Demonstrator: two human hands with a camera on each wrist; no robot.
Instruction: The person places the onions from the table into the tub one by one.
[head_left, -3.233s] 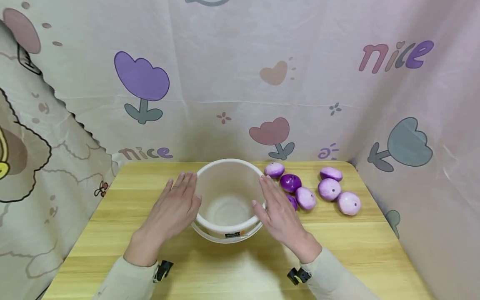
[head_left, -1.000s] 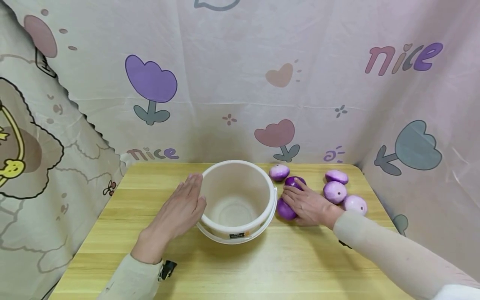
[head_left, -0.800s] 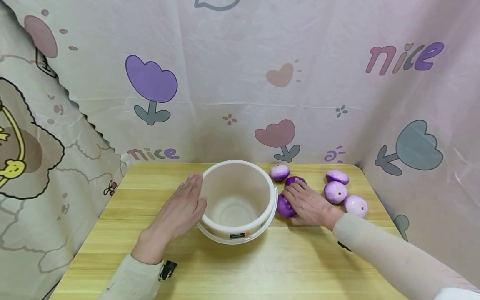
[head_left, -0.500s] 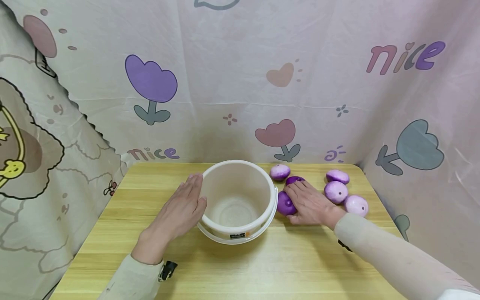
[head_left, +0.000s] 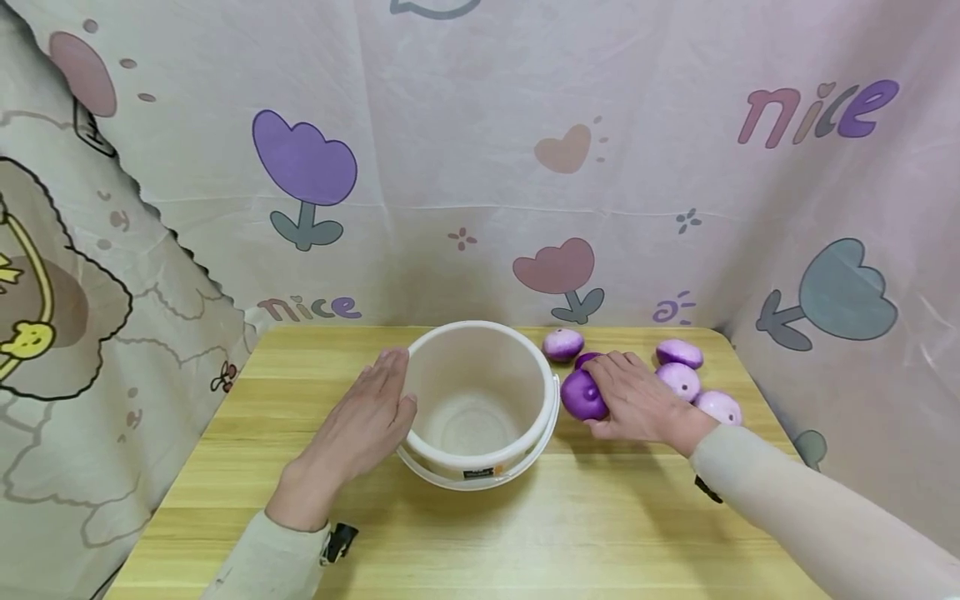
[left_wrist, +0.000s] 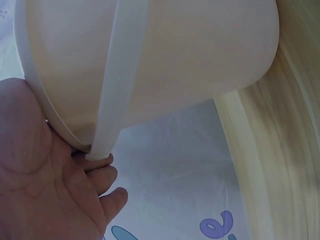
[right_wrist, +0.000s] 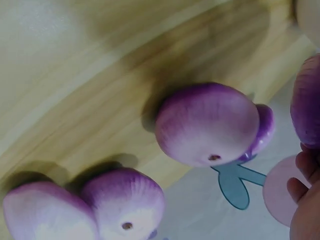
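Observation:
In the head view a white bucket (head_left: 476, 417) stands on the wooden table. My left hand (head_left: 358, 421) rests against its left rim, fingers extended; in the left wrist view the palm (left_wrist: 45, 180) lies by the rim and the bucket's strap-like handle (left_wrist: 120, 75). To the right of the bucket, my right hand (head_left: 645, 400) grips a purple onion (head_left: 583, 395), seen at the right edge of the right wrist view as a dark onion (right_wrist: 307, 105) by the fingers. Behind it shows part of a dark purple onion (head_left: 589, 359). A pale onion (right_wrist: 205, 125) is hidden from the head view by my hand.
One onion (head_left: 563, 344) lies at the table's back edge beside the bucket. Three paler onions, including a rear one (head_left: 679, 353) and a front one (head_left: 720, 407), sit close together at right. A patterned cloth (head_left: 450, 167) hangs behind the table (head_left: 300, 358).
My right hand left the bucket's rim for the onions, took hold of a purple onion, and has now shifted it slightly right and back. My left hand stays at the rim.

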